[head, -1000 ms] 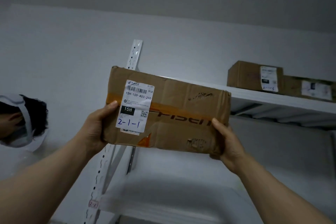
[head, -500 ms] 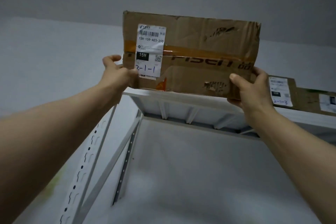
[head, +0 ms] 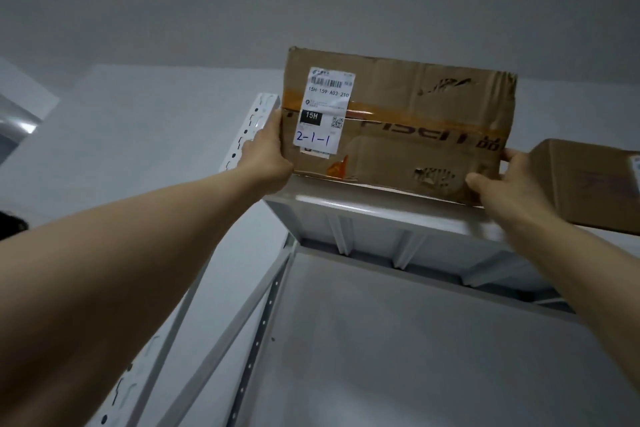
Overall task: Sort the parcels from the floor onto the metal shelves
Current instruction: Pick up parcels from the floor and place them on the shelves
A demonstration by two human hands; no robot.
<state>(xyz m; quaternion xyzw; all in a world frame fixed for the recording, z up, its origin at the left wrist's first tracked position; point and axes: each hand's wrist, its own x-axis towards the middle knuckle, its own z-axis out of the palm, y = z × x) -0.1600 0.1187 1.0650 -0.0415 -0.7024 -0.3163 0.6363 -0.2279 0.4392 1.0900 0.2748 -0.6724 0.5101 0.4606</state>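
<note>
A brown cardboard parcel (head: 415, 121) with orange tape and a white label marked 2-1-1 stands on its long edge at the left end of the top metal shelf (head: 374, 208). My left hand (head: 266, 152) grips its left side, just beside the white slotted upright (head: 252, 128). My right hand (head: 502, 180) holds the lower right corner, thumb on the front face and fingers behind. Both arms reach up overhead.
Another cardboard parcel (head: 588, 184) sits on the same shelf right of my right hand, close to the held box. White diagonal braces (head: 225, 340) run below the shelf. The wall and the ceiling are close behind and above. A dark shape (head: 10, 224) shows at the left edge.
The parcel went up from chest height to the top shelf and now rests on its edge there. The view has tilted and moved closer under the shelf.
</note>
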